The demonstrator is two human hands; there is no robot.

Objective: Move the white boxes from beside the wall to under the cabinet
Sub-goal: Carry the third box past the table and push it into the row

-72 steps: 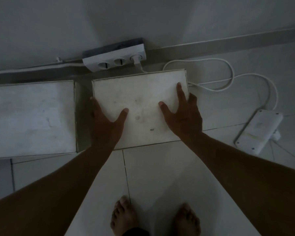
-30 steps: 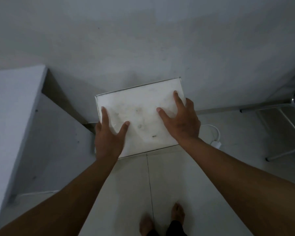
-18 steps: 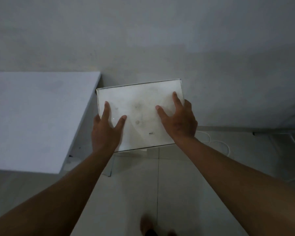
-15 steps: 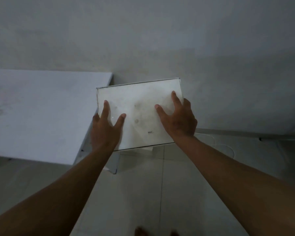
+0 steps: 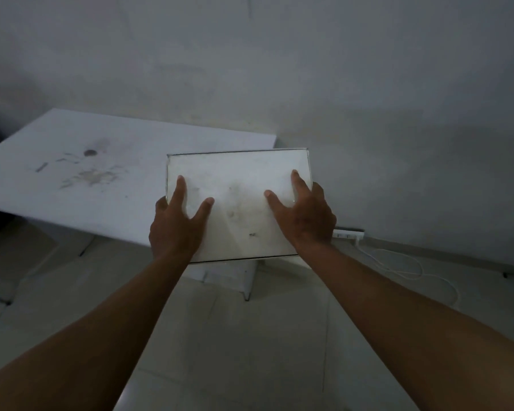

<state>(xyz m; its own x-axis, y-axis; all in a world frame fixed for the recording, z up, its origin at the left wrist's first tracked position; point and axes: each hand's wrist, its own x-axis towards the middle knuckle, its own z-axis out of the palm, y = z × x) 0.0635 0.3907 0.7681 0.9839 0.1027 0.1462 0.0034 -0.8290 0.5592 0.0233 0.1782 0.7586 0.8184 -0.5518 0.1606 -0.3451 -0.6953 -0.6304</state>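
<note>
A white box with a smudged top is held in the air between both hands, well above the tiled floor. My left hand grips its left side, thumb and forefinger lying on the top. My right hand grips the right side the same way. The white cabinet stands to the left; its flat top carries dark stains. The box's left edge overlaps the cabinet's right front corner in the view. One cabinet leg shows below the box.
A grey wall rises right behind. A white power strip lies at the wall's foot, with a white cable looping over the floor to the right. Pale floor tiles fill the foreground.
The box was lifted from the floor by the wall and carried left. The view swung left too, so the cabinet top now shows more fully. Both hands kept their grip.
</note>
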